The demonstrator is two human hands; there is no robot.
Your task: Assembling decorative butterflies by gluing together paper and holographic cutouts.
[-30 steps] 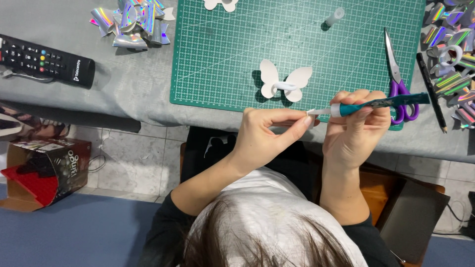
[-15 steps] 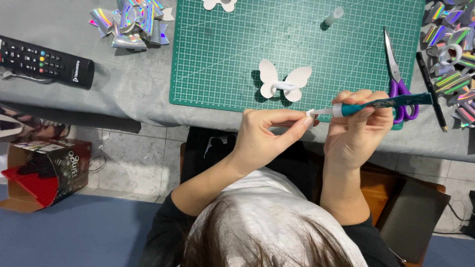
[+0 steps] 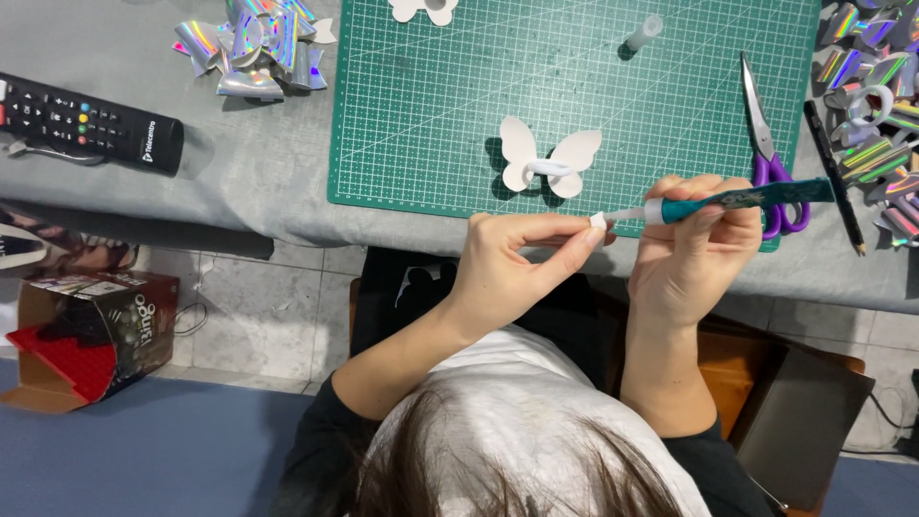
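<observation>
My left hand (image 3: 512, 258) pinches a small white paper piece (image 3: 597, 221) between thumb and forefinger, just off the near edge of the table. My right hand (image 3: 694, 254) grips a teal glue pen (image 3: 737, 199), and its white tip touches the paper piece. Just beyond the hands, a white paper butterfly (image 3: 550, 158) with a small loop at its middle lies on the green cutting mat (image 3: 431, 115).
Purple-handled scissors (image 3: 766, 144) and a black pencil (image 3: 833, 177) lie right of the mat. Holographic bows are heaped at the top left (image 3: 249, 48) and right (image 3: 876, 96). A black remote (image 3: 86, 120), a small clear cap (image 3: 643, 32) and a floor box (image 3: 86, 335) are around.
</observation>
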